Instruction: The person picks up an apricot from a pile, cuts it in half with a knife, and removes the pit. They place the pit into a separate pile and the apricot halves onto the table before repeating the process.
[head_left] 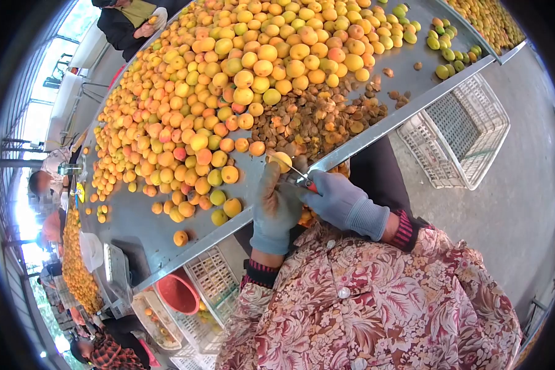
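Cutting an apricot [282, 161] open w/ a small knife [303, 179] at the table edge.
L hand [274, 206], grey-gloved, is pinching the apricot betw. thumb & fingertips just over the near rim of the steel table [135, 219], beside the pit pile [314, 120]. R hand [342, 203] is gripping the red-handled knife, fingers curled tight, blade touching the fruit. Prob. mid-cut: next move is calling for a steady turn round the stone, blade off the L thumb. Both wrists are angling inward, hands meeting close to the body.
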### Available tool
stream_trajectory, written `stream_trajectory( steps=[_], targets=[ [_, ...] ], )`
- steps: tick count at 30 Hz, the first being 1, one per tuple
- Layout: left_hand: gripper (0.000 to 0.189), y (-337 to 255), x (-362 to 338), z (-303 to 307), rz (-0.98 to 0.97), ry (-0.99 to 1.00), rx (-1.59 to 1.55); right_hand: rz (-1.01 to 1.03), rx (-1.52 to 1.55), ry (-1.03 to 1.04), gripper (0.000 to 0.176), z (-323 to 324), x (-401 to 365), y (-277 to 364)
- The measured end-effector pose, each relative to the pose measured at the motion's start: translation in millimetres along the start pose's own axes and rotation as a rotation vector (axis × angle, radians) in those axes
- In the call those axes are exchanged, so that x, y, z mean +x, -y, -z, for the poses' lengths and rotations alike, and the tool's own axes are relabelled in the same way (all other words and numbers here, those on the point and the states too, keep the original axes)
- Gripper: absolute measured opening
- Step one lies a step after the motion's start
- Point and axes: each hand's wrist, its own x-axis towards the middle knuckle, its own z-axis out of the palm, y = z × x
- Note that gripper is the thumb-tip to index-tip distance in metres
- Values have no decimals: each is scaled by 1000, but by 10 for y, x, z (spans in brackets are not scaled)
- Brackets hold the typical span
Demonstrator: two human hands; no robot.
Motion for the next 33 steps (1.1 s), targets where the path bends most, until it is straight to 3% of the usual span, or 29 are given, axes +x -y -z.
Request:
stream_trajectory(
  steps=[1, 3, 7, 9, 11, 13, 15, 16, 19, 21, 28, 31, 33],
  targets=[
    [33, 17, -2, 40, -1, 1, 0, -16, -19, 40, 36, 29, -15, -2],
    [32, 5, -5, 114, 647, -39, -1122, -35, -34, 82, 36, 67, -57, 32],
    [34, -40, -10, 32, 488, -29, -921, -45, 50, 110, 37, 74, -65, 57],
    [38, 24, -6, -26, 686, -90, -1261, -18, 59, 72, 36, 31, -55, 50],
    [39, -8, -2, -25, 741, -131, -1300, -101, -125, 84, 36, 15, -61, 64],
    [41, -83, 4, -35, 803, -175, -1338, -80, -94, 73, 39, 52, -58, 57],
    [46, -140, 27, -60, 561, -33, -692, -58, -60, 58, 41, 73, -56, 52],
    [46, -132, 30, -74, 561, -31, -693, -67, -68, 81, 40, 79, -59, 48],
    [51, -76, 25, -73, 651, -153, -920, -76, -85, 94, 39, 61, -65, 58],
    [54, -3, 75, -56, 974, -212, -1239, -72, -97, 77, 40, 31, -28, 36],
    [55, 79, 86, -93, 1036, -325, -1243, -74, -162, 82, 39, -12, 108, -63],
    [53, 55, 97, -79, 985, -220, -1219, -31, -152, 80, 38, -38, 123, -143],
    [38, 22, 122, -74, 955, -224, -1415, 22, -155, 53, 37, 15, 55, -100]
  ],
)
